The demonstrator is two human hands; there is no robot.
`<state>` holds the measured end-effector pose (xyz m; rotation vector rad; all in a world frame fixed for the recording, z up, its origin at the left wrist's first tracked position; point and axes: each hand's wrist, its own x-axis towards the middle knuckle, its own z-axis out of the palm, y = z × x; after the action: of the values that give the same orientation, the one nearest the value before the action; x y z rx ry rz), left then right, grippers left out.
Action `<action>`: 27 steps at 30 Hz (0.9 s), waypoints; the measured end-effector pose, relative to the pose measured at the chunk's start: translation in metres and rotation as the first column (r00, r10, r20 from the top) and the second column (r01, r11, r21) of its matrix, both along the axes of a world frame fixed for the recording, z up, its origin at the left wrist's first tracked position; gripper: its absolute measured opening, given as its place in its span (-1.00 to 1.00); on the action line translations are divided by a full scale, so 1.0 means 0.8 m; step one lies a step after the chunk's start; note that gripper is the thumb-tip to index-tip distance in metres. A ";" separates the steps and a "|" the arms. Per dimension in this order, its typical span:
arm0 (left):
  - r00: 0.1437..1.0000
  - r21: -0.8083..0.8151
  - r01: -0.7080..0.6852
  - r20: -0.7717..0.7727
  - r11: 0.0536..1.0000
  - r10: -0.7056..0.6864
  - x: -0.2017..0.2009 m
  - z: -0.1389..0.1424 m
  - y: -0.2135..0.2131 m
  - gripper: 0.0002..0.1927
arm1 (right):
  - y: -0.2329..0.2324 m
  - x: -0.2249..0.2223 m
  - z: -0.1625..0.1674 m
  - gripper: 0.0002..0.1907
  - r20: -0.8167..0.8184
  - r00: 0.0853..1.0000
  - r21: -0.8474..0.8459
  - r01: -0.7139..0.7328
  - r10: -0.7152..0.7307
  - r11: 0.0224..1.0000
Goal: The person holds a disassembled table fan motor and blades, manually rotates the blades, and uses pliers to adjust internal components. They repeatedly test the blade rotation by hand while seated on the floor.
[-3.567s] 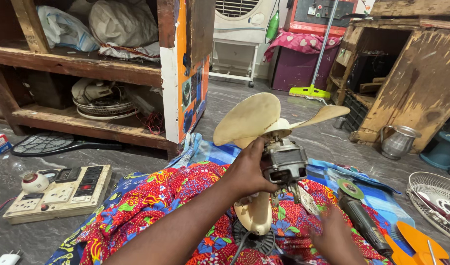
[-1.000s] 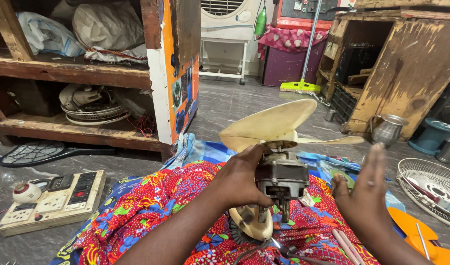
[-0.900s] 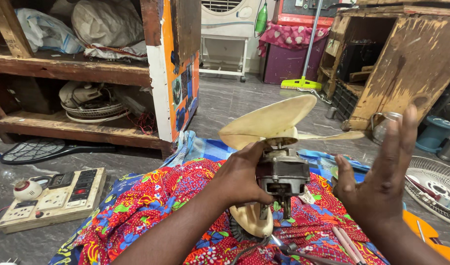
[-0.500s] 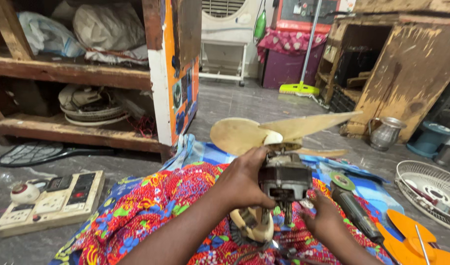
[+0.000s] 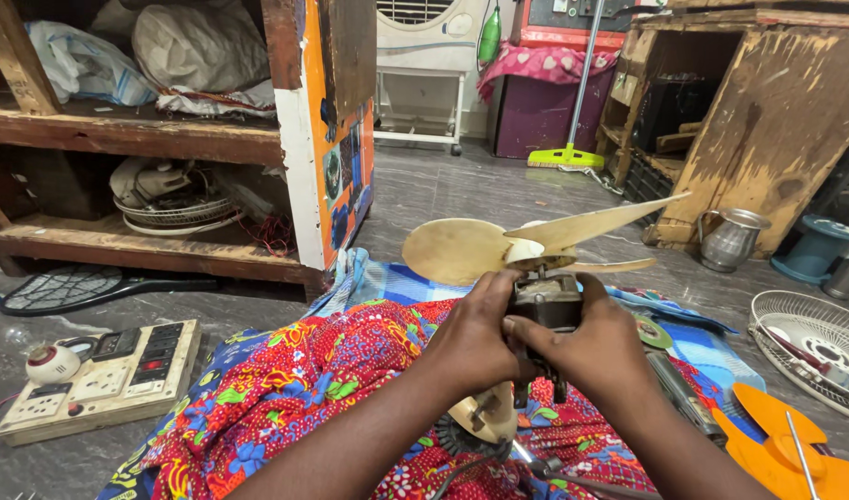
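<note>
Both hands are wrapped around the fan motor (image 5: 547, 301), held up over the lap. Left hand (image 5: 475, 338) has fingers curled tight on the motor's left side, right hand (image 5: 586, 347) is clamped over the right side and top. Motor's a dark boxy metal lump, with smooth cream plastic blades (image 5: 526, 245) fanning out above. Underneath is a bright floral cloth (image 5: 323, 380). Open grey stone floor (image 5: 461, 194) ahead; switchboard (image 5: 100, 375) far left, wire fan guard (image 5: 813, 338) far right.

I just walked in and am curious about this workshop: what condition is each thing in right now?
Dark fan motor: gripped from both sides.
Left hand: closed on it.
Right hand: closed on it.
Cream plastic fan blades: mounted on top, uncovered.
White wire fan guard: off, lying on floor.
Steel jug: upright.
Beige switchboard: flat on floor.
</note>
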<state>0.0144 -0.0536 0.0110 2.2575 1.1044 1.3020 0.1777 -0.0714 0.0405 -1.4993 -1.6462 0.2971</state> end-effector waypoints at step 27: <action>0.896 -0.067 0.395 0.252 0.916 -0.367 -0.014 -0.088 0.047 -0.14 | -0.015 0.071 -0.051 -0.35 -0.455 0.881 0.091 -0.097 0.128 0.991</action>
<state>0.0033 -0.0159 -0.0595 2.0358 0.5975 1.2585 0.2345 -0.0833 -0.0004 -1.1709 -1.3432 0.6088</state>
